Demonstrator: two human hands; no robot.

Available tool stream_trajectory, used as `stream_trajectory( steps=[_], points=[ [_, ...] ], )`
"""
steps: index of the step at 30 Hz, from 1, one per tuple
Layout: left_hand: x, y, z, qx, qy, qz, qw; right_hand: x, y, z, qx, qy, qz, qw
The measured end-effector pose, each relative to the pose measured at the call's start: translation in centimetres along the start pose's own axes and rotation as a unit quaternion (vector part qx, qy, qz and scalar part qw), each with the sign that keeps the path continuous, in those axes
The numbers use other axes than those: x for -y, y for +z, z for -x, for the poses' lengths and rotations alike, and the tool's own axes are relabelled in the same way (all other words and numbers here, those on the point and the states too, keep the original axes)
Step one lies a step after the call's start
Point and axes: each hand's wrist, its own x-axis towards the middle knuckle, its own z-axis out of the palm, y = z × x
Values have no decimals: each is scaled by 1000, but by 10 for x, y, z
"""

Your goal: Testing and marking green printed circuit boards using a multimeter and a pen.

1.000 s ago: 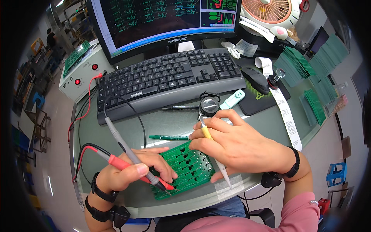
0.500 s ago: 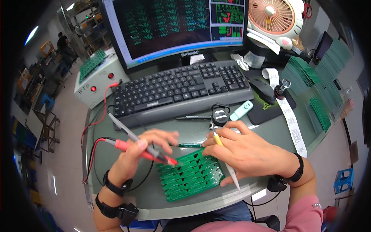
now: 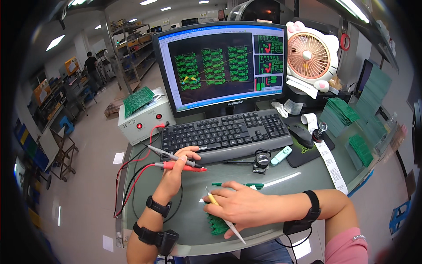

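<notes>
My left hand (image 3: pixel 172 172) is closed around a red test probe (image 3: pixel 181 166) and a grey test probe (image 3: pixel 163 152), near the keyboard's front edge. Their red and black leads trail off to the left. Under my right hand (image 3: pixel 244 206) is a green circuit board panel (image 3: pixel 217 225); most of it is hidden, and only its left part shows. The same hand grips a slim pen-like tool (image 3: pixel 234 230) with a yellow grip and a white tapered end. A green pen (image 3: pixel 235 185) lies just beyond that hand.
Behind the keyboard (image 3: pixel 220 134) stands a monitor (image 3: pixel 215 99) with green board layouts. A white box (image 3: pixel 145 125) bearing green boards (image 3: pixel 139 100) is at left. Mouse (image 3: pixel 300 135), paper strip (image 3: pixel 330 165), stacked boards (image 3: pixel 340 112) and fan (image 3: pixel 310 55) occupy the right side.
My view has tilted up. My left hand with the probes has drawn away from the panel toward the keyboard. The panel is now more covered by my right hand; yellow marks appear on the screen.
</notes>
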Motion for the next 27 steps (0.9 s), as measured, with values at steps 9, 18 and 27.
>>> stream_trajectory(
  steps=[9,18,27],
  points=[
    [-6,-11,7,-55,-152,194,968,17,-34,-5,21,29,27,999],
    [-15,-16,2,-145,-142,228,952,-7,-48,28,-162,67,-262,949],
    [-46,-5,21,12,-80,231,970,-23,-23,54,-36,122,-226,966]
  ],
)
